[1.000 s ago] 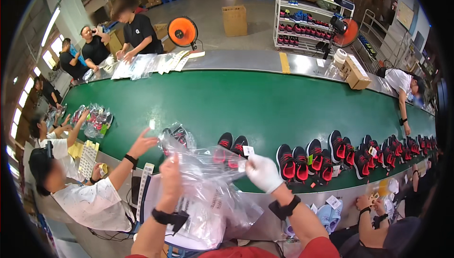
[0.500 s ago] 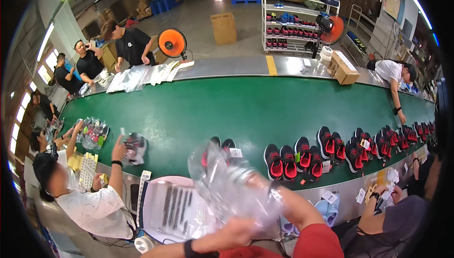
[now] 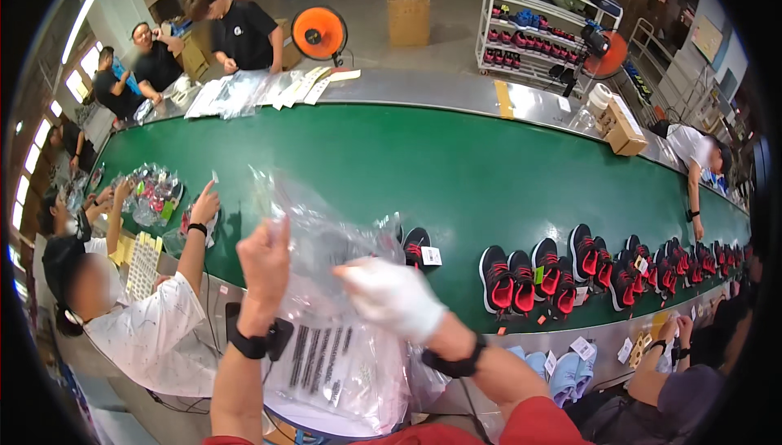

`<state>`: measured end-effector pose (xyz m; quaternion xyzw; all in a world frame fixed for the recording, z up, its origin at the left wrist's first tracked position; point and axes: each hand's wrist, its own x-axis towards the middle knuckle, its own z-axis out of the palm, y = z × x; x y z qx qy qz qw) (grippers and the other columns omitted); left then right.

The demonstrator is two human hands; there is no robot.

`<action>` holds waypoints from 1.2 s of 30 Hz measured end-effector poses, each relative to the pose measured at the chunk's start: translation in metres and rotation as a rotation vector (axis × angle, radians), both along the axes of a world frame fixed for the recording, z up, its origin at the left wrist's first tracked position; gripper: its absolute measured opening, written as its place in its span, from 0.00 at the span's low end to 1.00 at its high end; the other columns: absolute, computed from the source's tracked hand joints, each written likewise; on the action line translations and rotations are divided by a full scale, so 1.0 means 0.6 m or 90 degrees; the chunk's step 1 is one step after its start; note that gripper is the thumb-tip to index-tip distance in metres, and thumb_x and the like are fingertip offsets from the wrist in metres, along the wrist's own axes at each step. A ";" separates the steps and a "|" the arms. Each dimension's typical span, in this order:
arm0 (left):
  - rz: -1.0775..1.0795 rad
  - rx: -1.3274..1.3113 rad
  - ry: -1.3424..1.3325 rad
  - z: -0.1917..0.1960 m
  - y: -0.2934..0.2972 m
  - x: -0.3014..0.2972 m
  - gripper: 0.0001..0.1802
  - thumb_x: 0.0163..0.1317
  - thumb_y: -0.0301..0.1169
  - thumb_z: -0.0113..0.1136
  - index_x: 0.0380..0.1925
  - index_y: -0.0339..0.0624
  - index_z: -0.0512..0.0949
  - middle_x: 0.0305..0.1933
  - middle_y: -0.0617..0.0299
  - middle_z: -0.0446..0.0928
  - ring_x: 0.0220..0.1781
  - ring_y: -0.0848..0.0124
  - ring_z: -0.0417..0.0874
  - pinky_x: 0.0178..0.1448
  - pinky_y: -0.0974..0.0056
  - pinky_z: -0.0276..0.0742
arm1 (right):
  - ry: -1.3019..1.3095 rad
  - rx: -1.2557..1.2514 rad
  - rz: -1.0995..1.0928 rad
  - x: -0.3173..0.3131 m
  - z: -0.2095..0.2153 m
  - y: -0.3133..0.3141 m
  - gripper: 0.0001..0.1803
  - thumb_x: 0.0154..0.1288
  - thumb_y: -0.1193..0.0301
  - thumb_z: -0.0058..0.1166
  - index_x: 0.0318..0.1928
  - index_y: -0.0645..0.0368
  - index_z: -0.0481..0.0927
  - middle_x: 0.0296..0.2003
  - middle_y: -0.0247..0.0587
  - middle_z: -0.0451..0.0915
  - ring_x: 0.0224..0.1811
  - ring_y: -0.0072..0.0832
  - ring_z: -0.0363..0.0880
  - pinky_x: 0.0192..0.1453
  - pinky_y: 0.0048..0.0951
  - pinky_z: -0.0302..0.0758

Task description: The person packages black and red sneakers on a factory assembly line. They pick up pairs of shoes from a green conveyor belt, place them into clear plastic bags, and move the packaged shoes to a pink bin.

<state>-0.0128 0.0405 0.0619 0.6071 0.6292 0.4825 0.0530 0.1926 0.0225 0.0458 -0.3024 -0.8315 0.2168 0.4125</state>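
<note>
My left hand (image 3: 265,262), bare with a dark wristband, is closed on one edge of a see-through plastic bag (image 3: 314,221). In a white glove, my right hand (image 3: 391,294) pinches the same bag on its other side. The bag hangs crumpled between both hands, over the near edge of the green belt. Partly hidden behind it, a black and red sneaker (image 3: 417,245) with a white tag sits on the belt. Below my hands lies a stack of flat plastic bags (image 3: 326,372) with dark printed lines.
Several pairs of black and red sneakers (image 3: 546,270) line the green conveyor belt (image 3: 383,147) to the right. Light blue shoes (image 3: 566,380) lie below them. A co-worker in a white shirt (image 3: 151,323) reaches over the belt at left. Another person (image 3: 692,147) leans in at far right.
The plastic bag has moved left, from in front of the sneakers. My left hand has risen from the lower edge, and both hands now hold the bag spread between them. The view has shifted.
</note>
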 end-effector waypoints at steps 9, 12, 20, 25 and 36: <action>-0.056 -0.059 -0.144 -0.010 0.010 -0.026 0.19 0.65 0.31 0.53 0.17 0.37 0.60 0.17 0.71 0.53 0.22 0.82 0.52 0.23 0.70 0.47 | -0.463 -0.433 -0.070 0.043 -0.231 0.109 0.28 0.53 0.46 0.53 0.46 0.55 0.78 0.35 0.47 0.82 0.37 0.43 0.81 0.42 0.37 0.76; -0.072 -0.083 -0.118 -0.028 0.006 -0.022 0.18 0.65 0.31 0.52 0.18 0.37 0.62 0.17 0.71 0.55 0.22 0.82 0.53 0.23 0.70 0.48 | -0.742 -0.447 -0.038 -0.040 -0.288 0.111 0.23 0.52 0.48 0.55 0.40 0.52 0.82 0.37 0.44 0.82 0.39 0.40 0.82 0.38 0.42 0.76; -0.128 -0.098 -0.243 -0.045 0.013 0.018 0.18 0.66 0.36 0.53 0.19 0.37 0.68 0.17 0.75 0.58 0.22 0.83 0.55 0.22 0.71 0.51 | 0.050 -0.806 0.010 0.159 -0.143 0.086 0.19 0.61 0.62 0.51 0.46 0.63 0.75 0.35 0.45 0.80 0.30 0.28 0.81 0.30 0.28 0.76; -0.176 -0.162 -0.297 -0.013 0.017 0.096 0.19 0.65 0.37 0.53 0.17 0.38 0.68 0.16 0.76 0.58 0.21 0.84 0.55 0.21 0.70 0.52 | 0.610 -0.567 -0.069 0.257 -0.003 -0.053 0.36 0.56 0.55 0.58 0.58 0.64 0.64 0.49 0.48 0.76 0.32 0.33 0.82 0.33 0.26 0.80; -0.521 -0.025 0.076 0.046 -0.075 0.395 0.09 0.58 0.31 0.54 0.31 0.33 0.74 0.24 0.38 0.72 0.28 0.42 0.74 0.28 0.53 0.70 | -0.498 0.009 0.017 0.260 0.055 -0.142 0.22 0.48 0.50 0.55 0.22 0.58 0.81 0.26 0.48 0.77 0.31 0.41 0.77 0.33 0.39 0.75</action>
